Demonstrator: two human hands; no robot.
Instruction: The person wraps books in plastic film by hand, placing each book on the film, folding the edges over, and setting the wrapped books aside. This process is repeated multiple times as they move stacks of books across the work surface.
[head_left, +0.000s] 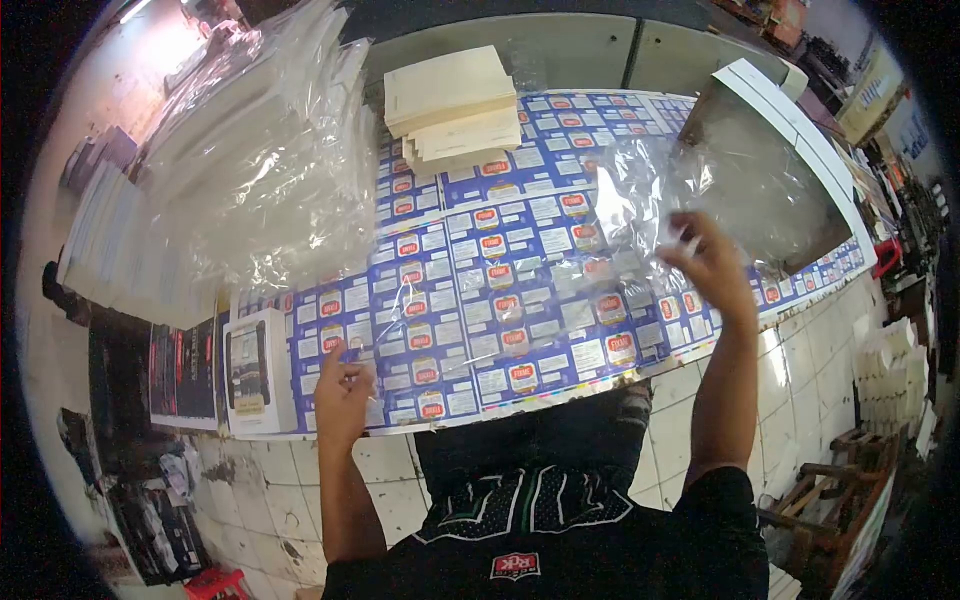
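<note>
A clear plastic bag (pixel 545 275) lies spread over the blue printed sheets (pixel 425 335) that cover the table, and light glints along its creases. At its left end, near the front edge, my left hand (pixel 343 388) is closed with the fingertips on the plastic. My right hand (pixel 712 268) is raised over the right side, thumb and fingers parted, beside crinkled clear plastic (pixel 635 190). A white box (pixel 257 370) with a dark picture on its face stands just left of my left hand.
A big heap of clear plastic bags (pixel 260 150) rises at the left. Stacked cream paper pieces (pixel 450 95) sit at the back. A white-edged panel (pixel 800 120) with plastic over it lies at the right. Dark printed boxes (pixel 183 370) stand front left; a wooden rack (pixel 835 490) is on the floor.
</note>
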